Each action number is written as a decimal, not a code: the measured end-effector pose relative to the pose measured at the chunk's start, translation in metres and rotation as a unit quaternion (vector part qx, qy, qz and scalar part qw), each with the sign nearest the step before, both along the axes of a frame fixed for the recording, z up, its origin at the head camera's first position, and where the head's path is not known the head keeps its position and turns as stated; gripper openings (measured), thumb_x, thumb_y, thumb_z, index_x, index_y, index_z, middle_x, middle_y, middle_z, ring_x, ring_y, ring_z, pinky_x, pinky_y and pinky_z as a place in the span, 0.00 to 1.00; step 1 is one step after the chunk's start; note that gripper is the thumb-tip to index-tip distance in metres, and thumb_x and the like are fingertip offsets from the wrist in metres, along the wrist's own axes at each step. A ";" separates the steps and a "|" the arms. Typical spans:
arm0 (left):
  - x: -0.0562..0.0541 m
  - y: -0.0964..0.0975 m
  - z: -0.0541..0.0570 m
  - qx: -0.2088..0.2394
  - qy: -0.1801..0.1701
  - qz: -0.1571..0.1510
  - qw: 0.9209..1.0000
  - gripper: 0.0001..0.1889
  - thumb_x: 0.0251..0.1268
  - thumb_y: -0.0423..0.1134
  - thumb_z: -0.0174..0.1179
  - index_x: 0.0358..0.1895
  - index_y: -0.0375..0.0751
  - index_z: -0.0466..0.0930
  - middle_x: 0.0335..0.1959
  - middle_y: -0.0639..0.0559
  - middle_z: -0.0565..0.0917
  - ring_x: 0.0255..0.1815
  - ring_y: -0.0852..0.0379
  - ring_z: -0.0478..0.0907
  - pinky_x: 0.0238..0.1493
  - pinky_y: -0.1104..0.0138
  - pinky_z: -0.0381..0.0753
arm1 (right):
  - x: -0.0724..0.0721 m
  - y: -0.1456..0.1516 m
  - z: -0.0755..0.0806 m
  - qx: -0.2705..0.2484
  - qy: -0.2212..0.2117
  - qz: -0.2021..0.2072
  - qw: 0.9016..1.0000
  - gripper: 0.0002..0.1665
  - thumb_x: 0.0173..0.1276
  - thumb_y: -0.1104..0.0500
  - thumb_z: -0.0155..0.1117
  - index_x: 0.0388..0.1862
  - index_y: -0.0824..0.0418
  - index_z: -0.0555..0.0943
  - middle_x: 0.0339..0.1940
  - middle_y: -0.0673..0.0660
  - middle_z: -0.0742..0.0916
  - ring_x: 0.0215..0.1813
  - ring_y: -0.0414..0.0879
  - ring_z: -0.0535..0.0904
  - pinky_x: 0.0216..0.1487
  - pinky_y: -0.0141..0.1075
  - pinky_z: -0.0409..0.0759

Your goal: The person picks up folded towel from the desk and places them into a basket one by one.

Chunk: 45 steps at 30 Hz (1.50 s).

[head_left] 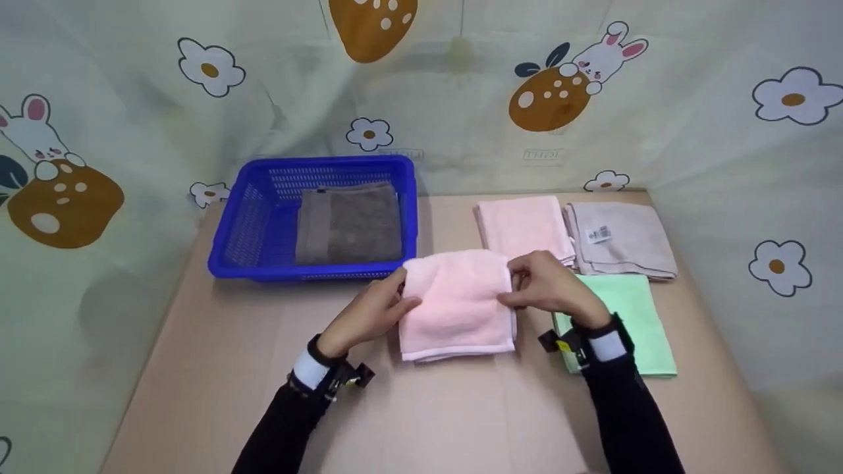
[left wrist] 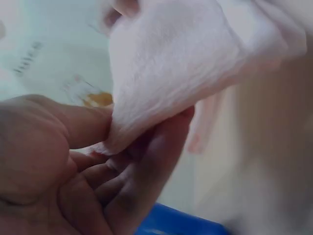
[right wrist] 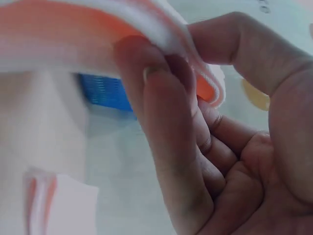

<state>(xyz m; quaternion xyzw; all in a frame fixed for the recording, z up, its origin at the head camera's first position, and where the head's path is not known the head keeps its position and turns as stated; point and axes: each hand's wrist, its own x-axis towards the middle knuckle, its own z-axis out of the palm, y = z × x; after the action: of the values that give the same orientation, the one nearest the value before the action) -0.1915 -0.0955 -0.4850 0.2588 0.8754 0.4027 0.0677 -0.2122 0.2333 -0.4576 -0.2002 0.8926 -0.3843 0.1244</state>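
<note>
Both hands on a folded pink towel [head_left: 456, 306], held up over the table [head_left: 408, 415] around the middle, just right of the front corner of a blue basket [head_left: 316, 271]. Left hand [head_left: 369, 313] pinches the towel's left edge, thumb on one face, fingers on the other; narrow grip, clear in the left wrist view. Right hand [head_left: 556, 286] pinches the opposite edge the same way, thumb against fingers with the cloth between; right wrist view shows stacked layers with white edging there. Towel looks fairly square from the head view, a bit rumpled in the middle, lower edge hanging free with a second layer peeking out. Basket sits at the back left, perforated walls, with a folded dark grey towel [head_left: 355, 224] inside, toward its right side. Back right: another folded pink towel [head_left: 525, 227], partly covered in view by the held one, and right beside it a folded beige-grey towel [head_left: 622, 240] with a white label [head_left: 598, 234]. Green cloth [head_left: 649, 329] lies flat in front of that, partly behind the right wrist. Dark sleeves, white bands and small cameras on both wrists. Pale backdrop [head_left: 461, 151] printed with rabbits and flowers. Wrist views partly blurred.
</note>
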 end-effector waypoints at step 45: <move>-0.097 -0.104 0.013 0.033 0.091 0.207 0.974 0.39 0.58 0.18 0.52 0.77 0.40 0.66 0.81 0.34 0.60 0.82 0.37 0.57 0.77 0.46 0.64 | -0.110 -0.195 0.000 -0.090 0.185 -0.159 0.966 0.22 0.58 0.68 0.71 0.51 0.60 0.77 0.40 0.59 0.87 0.42 0.54 0.82 0.44 0.45 0.80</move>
<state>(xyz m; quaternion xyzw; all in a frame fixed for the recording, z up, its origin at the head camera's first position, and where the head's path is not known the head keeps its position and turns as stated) -0.2885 -0.1995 -0.4724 0.1098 0.8986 0.4114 -0.1056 -0.3219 0.0387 -0.4572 -0.1339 0.8822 -0.4340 -0.1243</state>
